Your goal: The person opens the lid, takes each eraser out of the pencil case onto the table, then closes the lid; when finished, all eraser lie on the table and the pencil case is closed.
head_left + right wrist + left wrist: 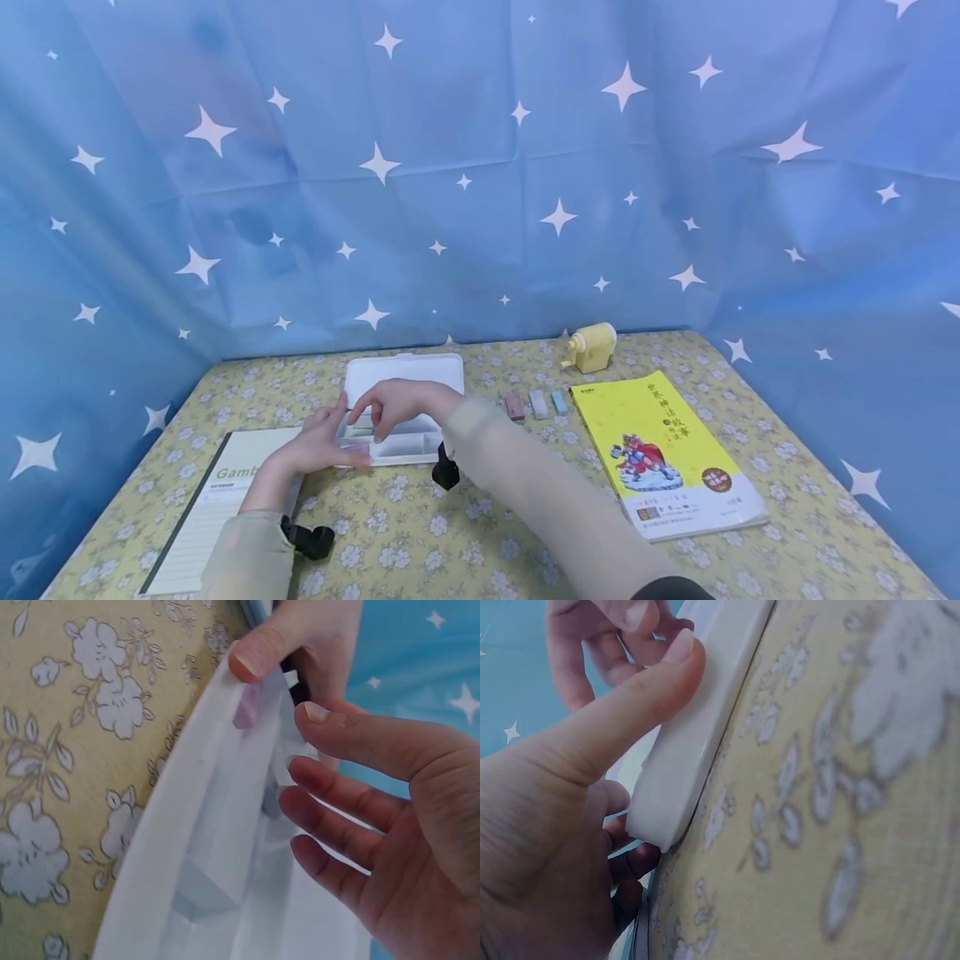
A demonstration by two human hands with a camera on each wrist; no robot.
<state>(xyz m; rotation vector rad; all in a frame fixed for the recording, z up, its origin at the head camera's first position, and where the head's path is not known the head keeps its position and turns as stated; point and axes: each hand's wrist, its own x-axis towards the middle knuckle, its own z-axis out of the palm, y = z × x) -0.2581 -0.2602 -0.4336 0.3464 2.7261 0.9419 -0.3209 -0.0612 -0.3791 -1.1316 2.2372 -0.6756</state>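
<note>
A white pencil case point(416, 446) lies with its lid point(408, 367) raised. My left hand point(318, 442) grips its left front corner, thumb over the front wall point(705, 712) and fingers round the end. Over the left part of the case hovers my right hand point(405, 402), fingers loosely bent and thumb apart from the index finger. The right wrist view shows a small pink piece point(247, 706) in the front compartment near the left thumb, and a grey item point(271, 799) behind the divider. A dark thing point(298, 688) shows beyond the right thumb; I cannot tell what it is.
A notebook point(217, 483) lies under the left forearm. To the right are a dark pink eraser point(514, 406), a white eraser point(538, 404) and a blue eraser point(558, 402). A yellow pencil sharpener point(594, 347) stands behind a yellow book point(660, 450). A starry blue curtain point(480, 208) borders the flowered table.
</note>
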